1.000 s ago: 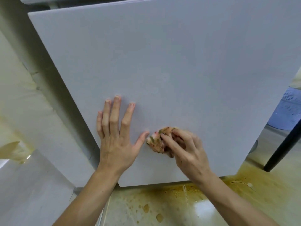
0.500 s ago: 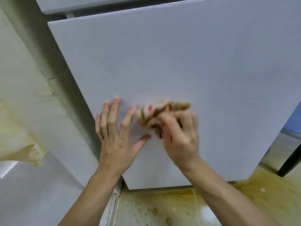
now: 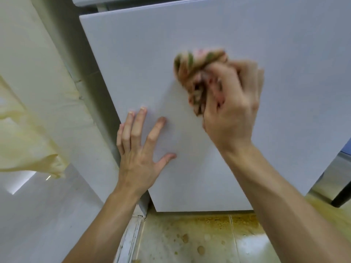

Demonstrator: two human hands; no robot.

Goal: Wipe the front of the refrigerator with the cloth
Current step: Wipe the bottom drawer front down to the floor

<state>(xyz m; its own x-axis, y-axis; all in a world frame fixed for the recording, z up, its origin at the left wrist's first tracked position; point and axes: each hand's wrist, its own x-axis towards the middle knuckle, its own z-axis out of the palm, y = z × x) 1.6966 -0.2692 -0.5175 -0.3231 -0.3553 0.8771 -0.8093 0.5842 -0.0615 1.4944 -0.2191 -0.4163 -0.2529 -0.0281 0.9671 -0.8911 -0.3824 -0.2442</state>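
The white lower door of the refrigerator (image 3: 247, 44) fills the upper middle of the head view. My right hand (image 3: 229, 109) grips a bunched brown, green and pink patterned cloth (image 3: 191, 67) and presses it against the door; hand and cloth are blurred by motion. My left hand (image 3: 140, 149) lies flat on the door near its left edge, fingers spread and straight, below and left of the cloth.
A pale wall with a yellowish hanging fabric (image 3: 24, 141) is at the left. Below the door lies a stained tiled floor (image 3: 190, 238). A dark leg (image 3: 343, 194) stands at the far right beside the door's edge.
My right hand has carried the cloth up the door and to the right. My left hand stays flat in about the same spot. The view has shifted lower and closer.
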